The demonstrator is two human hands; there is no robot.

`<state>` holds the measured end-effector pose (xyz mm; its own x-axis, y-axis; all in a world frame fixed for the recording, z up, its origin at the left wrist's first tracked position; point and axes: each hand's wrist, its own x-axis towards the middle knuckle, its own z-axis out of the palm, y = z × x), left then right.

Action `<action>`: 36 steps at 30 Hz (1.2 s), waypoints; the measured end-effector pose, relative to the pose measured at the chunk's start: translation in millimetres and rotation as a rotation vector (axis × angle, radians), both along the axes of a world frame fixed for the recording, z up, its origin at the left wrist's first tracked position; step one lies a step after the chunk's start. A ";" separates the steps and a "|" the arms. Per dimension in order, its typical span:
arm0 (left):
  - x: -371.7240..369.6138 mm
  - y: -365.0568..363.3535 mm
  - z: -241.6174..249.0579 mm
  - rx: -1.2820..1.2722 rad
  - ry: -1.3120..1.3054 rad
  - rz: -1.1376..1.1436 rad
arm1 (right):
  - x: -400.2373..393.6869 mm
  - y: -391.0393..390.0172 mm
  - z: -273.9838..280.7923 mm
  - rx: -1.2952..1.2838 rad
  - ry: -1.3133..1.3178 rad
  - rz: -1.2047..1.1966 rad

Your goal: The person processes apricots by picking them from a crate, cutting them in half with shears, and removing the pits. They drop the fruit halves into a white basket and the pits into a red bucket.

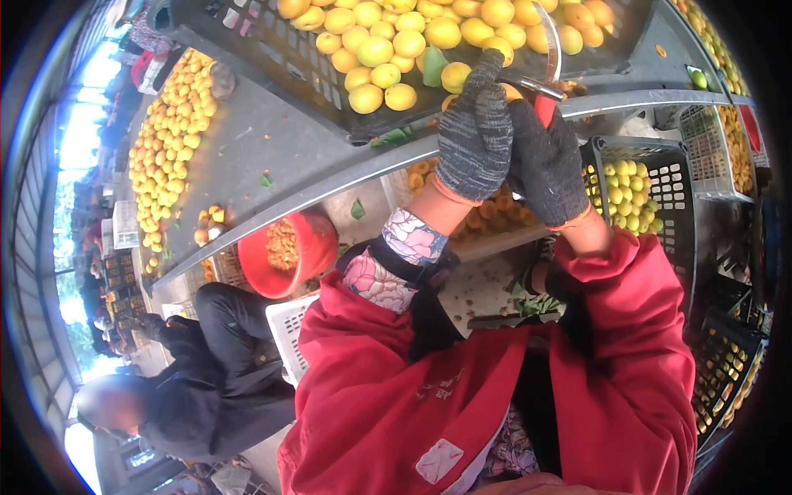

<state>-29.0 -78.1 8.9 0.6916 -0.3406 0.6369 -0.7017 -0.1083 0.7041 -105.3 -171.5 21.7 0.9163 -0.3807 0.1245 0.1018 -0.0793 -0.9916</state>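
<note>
Your right hand (549, 161) grips a red-handled knife (544, 109) at the near edge of the black crate (285, 95), its curved blade reaching over the crate. Beside it, at that same edge, your left hand (476, 132) closes around a partly hidden fruit (511, 92). Left of the crate lies a yellow heap (169, 144).

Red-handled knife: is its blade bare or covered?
Bare. The knife shows a curved, shiny blade with no cover, jutting from the gloved right hand against the yellow fruit.
</note>
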 end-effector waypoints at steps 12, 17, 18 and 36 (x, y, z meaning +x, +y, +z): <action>-2.7 4.9 -2.0 0.073 0.076 -0.063 | 3.2 -7.0 9.7 0.289 0.120 -0.014; -7.2 3.5 -0.4 0.027 -0.026 -0.103 | 5.9 -23.8 8.5 0.465 0.200 -0.008; -11.2 5.0 1.7 -0.009 0.072 -0.164 | 9.1 -34.6 -2.0 0.630 0.195 0.024; -22.7 9.0 7.3 0.010 0.547 -0.221 | 13.8 -100.1 -3.1 -1.050 -0.291 -0.166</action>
